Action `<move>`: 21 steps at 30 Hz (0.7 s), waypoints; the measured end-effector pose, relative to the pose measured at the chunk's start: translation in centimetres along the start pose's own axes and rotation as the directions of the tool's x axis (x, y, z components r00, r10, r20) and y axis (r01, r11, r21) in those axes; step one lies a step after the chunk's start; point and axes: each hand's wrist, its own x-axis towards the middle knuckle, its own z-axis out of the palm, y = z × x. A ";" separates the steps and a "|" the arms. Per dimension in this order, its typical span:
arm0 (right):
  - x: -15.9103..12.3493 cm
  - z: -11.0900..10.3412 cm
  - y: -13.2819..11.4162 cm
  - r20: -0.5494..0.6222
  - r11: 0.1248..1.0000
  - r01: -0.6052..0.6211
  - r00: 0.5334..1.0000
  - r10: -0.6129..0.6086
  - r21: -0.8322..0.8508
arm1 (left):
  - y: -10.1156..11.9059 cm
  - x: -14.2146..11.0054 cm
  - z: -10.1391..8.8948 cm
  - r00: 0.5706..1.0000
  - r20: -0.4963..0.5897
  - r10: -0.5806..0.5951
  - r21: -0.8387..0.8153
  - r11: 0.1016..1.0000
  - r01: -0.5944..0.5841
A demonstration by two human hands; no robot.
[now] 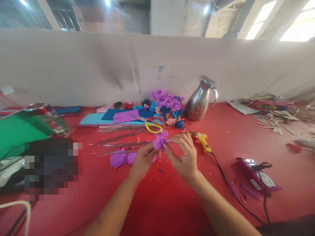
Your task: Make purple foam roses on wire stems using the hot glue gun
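Between my two hands is a purple paper flower [159,143], held up above the red table. My left hand [144,159] pinches its base from the left. At its right edge, the thumb and forefinger of my right hand [183,154] are closed on a petal. Cut purple petals [120,158] lie beside my left hand, partly hidden behind it. Just beyond the flower rest scissors [154,126] with red and yellow handles. A yellow glue gun [203,141] lies to the right of my right hand.
Thin wires [115,136] and coloured paper sheets [125,116] lie at left. Finished paper flowers [167,101] are heaped by a steel jug [199,100]. A glass jar [52,121] stands far left. The glue gun's cord runs towards a purple power strip [258,175]. Wooden sticks [275,123] lie far right.
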 end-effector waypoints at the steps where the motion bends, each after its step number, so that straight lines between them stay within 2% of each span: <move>1: 0.0 0.0 0.0 0.007 1.000 0.002 1.000 -0.002 0.000 | 0.0 0.0 0.0 1.000 0.001 0.004 -0.009 1.000 -0.004; 7: 0.1 -0.1 -0.2 0.021 1.000 0.022 1.000 -0.022 0.000 | 0.0 0.1 -0.2 0.998 -0.062 0.011 0.004 1.000 -0.011; 15: 0.0 -0.1 -0.3 0.021 0.999 0.022 1.000 -0.021 -0.030 | -0.1 0.2 -0.5 0.983 -0.066 0.173 0.185 0.970 -0.158; 21: 0.0 0.0 -0.1 0.039 0.999 0.027 0.999 -0.026 -0.021 | -0.4 0.2 -0.6 0.976 -0.107 0.190 0.200 0.966 -0.166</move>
